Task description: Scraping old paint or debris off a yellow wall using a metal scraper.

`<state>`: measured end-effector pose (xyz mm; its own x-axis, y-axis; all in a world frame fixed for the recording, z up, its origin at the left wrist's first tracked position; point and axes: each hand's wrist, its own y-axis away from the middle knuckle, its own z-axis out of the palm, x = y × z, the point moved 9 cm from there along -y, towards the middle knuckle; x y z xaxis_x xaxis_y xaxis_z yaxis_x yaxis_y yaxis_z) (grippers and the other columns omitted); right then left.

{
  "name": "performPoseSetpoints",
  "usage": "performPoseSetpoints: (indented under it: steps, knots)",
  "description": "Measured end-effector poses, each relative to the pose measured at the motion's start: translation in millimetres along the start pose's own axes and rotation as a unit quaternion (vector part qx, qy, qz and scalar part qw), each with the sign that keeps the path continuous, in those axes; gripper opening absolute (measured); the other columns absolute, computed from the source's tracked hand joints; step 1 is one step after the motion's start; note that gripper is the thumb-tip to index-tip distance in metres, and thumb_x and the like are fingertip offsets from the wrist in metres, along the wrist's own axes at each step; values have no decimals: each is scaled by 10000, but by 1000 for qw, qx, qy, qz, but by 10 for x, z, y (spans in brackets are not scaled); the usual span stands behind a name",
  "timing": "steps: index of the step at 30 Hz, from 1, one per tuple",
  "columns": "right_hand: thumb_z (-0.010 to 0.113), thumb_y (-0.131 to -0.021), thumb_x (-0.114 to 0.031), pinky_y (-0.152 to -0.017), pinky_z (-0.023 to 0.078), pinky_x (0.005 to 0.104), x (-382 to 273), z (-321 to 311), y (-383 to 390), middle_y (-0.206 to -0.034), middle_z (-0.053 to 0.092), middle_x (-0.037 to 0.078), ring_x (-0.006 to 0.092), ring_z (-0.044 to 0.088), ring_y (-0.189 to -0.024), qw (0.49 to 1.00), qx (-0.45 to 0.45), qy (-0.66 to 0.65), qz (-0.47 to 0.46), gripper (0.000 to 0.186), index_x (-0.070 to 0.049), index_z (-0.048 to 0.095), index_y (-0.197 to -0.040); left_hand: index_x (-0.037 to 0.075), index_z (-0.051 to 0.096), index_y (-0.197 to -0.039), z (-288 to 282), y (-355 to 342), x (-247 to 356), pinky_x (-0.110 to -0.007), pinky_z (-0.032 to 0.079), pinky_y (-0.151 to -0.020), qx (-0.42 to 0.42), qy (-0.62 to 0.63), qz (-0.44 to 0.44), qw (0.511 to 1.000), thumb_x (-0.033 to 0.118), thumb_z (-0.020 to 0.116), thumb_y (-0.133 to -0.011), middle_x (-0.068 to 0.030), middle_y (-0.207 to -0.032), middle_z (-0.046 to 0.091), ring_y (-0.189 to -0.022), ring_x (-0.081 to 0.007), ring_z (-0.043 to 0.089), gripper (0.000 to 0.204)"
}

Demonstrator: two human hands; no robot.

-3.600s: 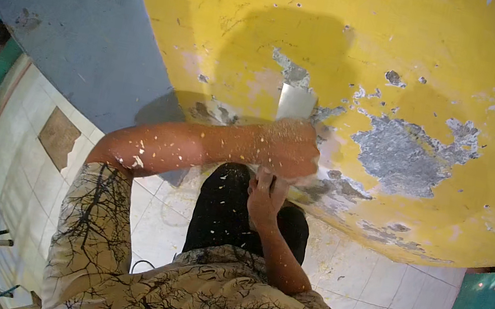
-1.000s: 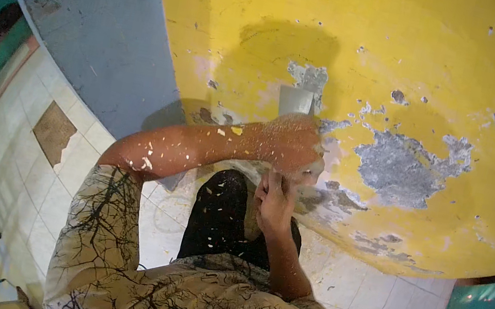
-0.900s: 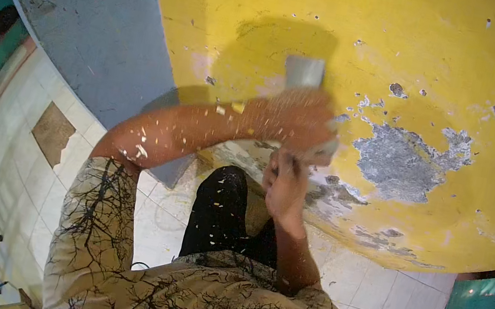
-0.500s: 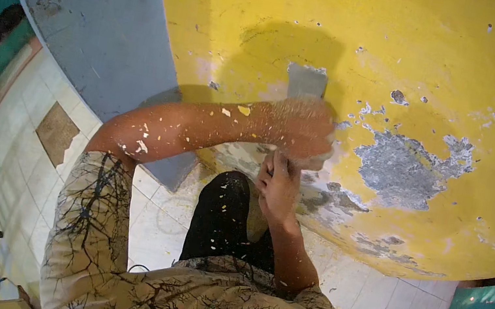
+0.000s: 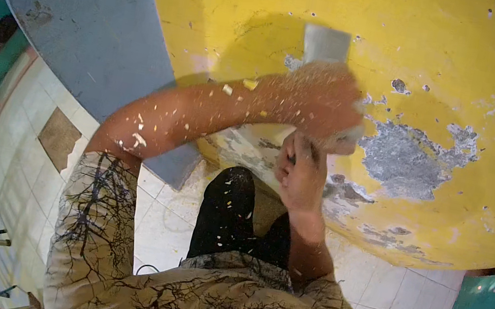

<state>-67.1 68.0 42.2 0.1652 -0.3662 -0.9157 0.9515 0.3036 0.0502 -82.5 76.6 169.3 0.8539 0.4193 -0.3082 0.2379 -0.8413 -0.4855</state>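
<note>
The scraper (image 5: 326, 45) is up at the yellow wall (image 5: 427, 34), its handle hidden in the left hand (image 5: 329, 99), that grip closed round it; the right hand (image 5: 306, 178) curls just below, whether pinching anything I cannot tell; the scraper looks light and stiff, best held by its handle.

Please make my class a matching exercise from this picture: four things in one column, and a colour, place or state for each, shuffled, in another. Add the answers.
Column one
1. Wall
2. Scraper blade
3. Right hand
4. Trousers

Column two
A. Lower in the picture than the left hand
B. Black and speckled
C. Yellow, with grey patches
D. Jutting out past the left hand

Pairs: 1-C, 2-D, 3-A, 4-B
</note>
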Motion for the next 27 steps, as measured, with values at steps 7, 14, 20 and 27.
performPoseSetpoints:
  steps: [7, 14, 20, 27]
  knots:
    - [430, -937, -298, -384, 197, 212, 618, -56, 231, -567, 312, -20, 64, 271, -437, 994, -10, -90, 55, 310, -117, 369, -693, 129, 573, -564, 471, 378, 274, -395, 448, -525, -4, 78, -1, 997, 358, 633, -629, -70, -562, 552, -540, -280, 556, 245]
    - [448, -933, -304, -375, 189, 201, 342, -14, -30, -544, 294, -28, 55, 274, -441, 995, 6, -100, 5, 303, -123, 370, -703, 141, 550, -540, 322, 172, 112, -381, 464, -528, -18, 20, 15, 1000, 325, 621, -642, -38, -547, 550, -514, -250, 563, 222]
    - [436, -937, -318, -362, 185, 224, 877, -140, 220, -526, 283, -24, 73, 233, -408, 992, 21, -122, 38, 312, -129, 377, -696, 138, 555, -546, 734, 447, 435, -376, 488, -556, -56, 74, 12, 996, 334, 611, -670, -26, -567, 570, -547, -239, 584, 238]
    - [429, -938, -317, -357, 192, 243, 901, -177, 120, -522, 282, -21, 85, 218, -398, 992, -15, -96, 76, 306, -137, 367, -698, 130, 595, -593, 960, 455, 356, -373, 495, -579, -126, 43, 9, 991, 360, 616, -666, -41, -601, 595, -585, -240, 600, 242]
